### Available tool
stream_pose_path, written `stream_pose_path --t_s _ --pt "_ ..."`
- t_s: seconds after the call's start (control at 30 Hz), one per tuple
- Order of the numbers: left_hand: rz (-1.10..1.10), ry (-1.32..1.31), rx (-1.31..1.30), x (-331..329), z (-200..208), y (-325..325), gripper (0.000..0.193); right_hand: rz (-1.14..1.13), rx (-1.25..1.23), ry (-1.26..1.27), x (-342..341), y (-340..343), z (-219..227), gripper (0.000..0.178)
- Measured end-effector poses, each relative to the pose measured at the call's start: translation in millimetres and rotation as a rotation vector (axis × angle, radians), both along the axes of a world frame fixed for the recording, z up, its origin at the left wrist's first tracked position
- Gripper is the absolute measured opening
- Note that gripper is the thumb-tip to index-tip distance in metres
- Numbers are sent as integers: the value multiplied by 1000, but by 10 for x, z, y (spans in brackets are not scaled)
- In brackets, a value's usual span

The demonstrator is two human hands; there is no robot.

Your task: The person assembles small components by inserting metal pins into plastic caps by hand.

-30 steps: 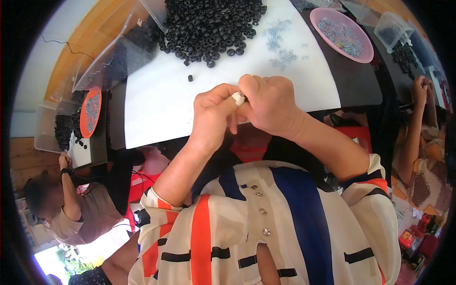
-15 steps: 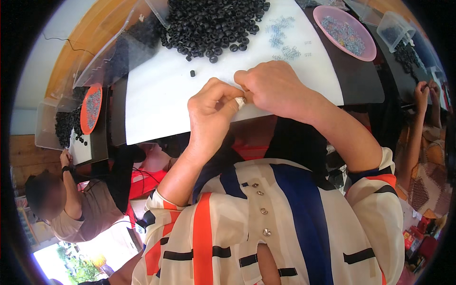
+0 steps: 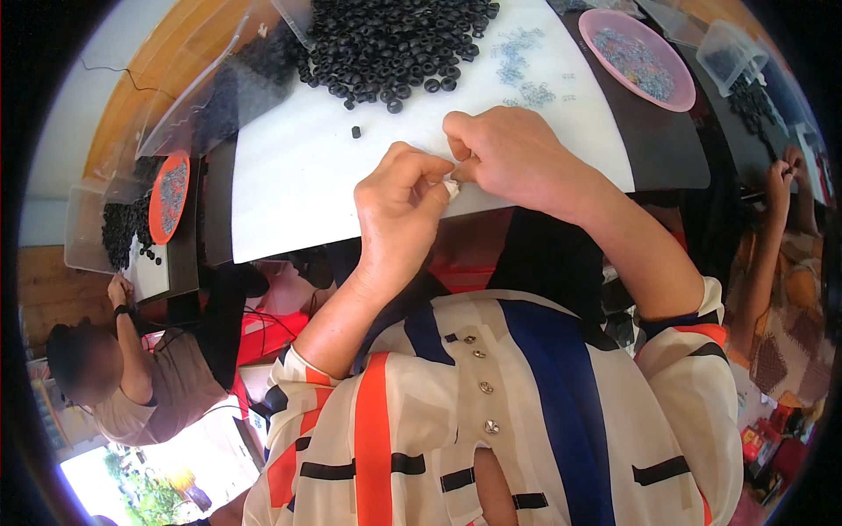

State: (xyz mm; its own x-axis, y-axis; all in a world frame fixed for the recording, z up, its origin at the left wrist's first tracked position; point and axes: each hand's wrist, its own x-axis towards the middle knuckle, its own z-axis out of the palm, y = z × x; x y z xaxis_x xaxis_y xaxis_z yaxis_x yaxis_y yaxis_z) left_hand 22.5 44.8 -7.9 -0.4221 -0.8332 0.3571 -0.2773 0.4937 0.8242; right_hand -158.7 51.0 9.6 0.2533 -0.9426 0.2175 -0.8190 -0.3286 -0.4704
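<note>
My left hand (image 3: pixel 399 197) is closed in a pinch above the near part of a white sheet (image 3: pixel 298 193). A small white scrap (image 3: pixel 452 187) shows at its thumb tip; I cannot tell if it is held or wrapped round the thumb. Close against it, my right hand (image 3: pixel 516 158) is also closed, fingers bent toward the left fingertips. Whatever lies between the two pinches is too small and covered to make out. One small black ring-like piece (image 3: pixel 356 132) lies alone on the sheet, beyond my left hand. Farther back is a big heap of similar black pieces (image 3: pixel 395 44).
Small silvery metal bits (image 3: pixel 531 92) lie scattered on the sheet's right side. A pink bowl (image 3: pixel 601 31) of such bits stands at the far right, an orange bowl (image 3: pixel 156 215) at the left. A clear plastic bin (image 3: pixel 189 118) borders the heap. Other people work at both sides.
Both hands have shifted slightly, the left a little to the right. The right hand's fingers have changed their bend, and its knuckles have lifted a little. The heap looks the same.
</note>
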Motion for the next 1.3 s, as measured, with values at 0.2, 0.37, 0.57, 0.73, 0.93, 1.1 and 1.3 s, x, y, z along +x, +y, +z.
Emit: stream_pose_path --t_s 0.2,0.37,0.57,0.73,0.93,1.1,1.3 --pt "-20 -69 -72 -35 28 13 20 9 -56 -40 -44 32 -69 14" --pt "-25 42 36 -32 -16 19 22 -14 -17 72 16 71 13 13" --pt "-65 64 93 -28 -68 -1 23 -16 -189 100 41 167 -103 14" --pt "-62 16 94 -18 -48 0 24 -68 -216 -1 52 201 -123 16" --pt "-98 -52 -49 -16 -30 -11 27 -81 -179 -41 54 258 -87 16" --pt "-102 -80 -143 -36 -65 0 30 -49 -170 -30 17 314 -59 14" --pt "-102 -127 -281 -96 -68 -13 25 -43 -209 -14 -24 341 -73 13"
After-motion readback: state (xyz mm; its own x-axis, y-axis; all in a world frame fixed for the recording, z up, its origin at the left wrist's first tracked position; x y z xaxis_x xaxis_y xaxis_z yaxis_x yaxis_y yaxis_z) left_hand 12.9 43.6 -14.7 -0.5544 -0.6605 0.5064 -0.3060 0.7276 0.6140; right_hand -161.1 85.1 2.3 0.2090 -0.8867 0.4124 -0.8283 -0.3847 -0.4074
